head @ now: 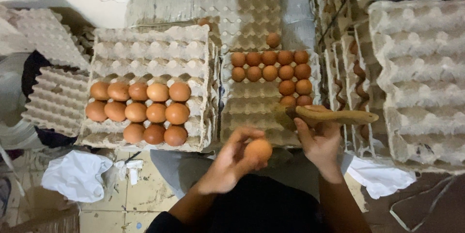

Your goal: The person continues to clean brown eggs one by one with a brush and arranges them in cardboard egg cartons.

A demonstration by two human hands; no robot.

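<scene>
Stacked grey egg trays [150,44] fill the floor, and I see my left hand [227,163] pinching a brown egg [258,149] at 6 o'clock while my right hand [319,138] grips a wooden brush [334,115]; squeezing hard could crack it.

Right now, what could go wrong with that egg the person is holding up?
The left hand pinches the brown egg only by its fingertips, above the lap and tiled floor, so it might slip and crack. The right hand holds a wooden-handled brush very near that egg; a bump could chip the shell. The brush also hangs by the eggs in the grey cardboard tray and might knock them.
</scene>
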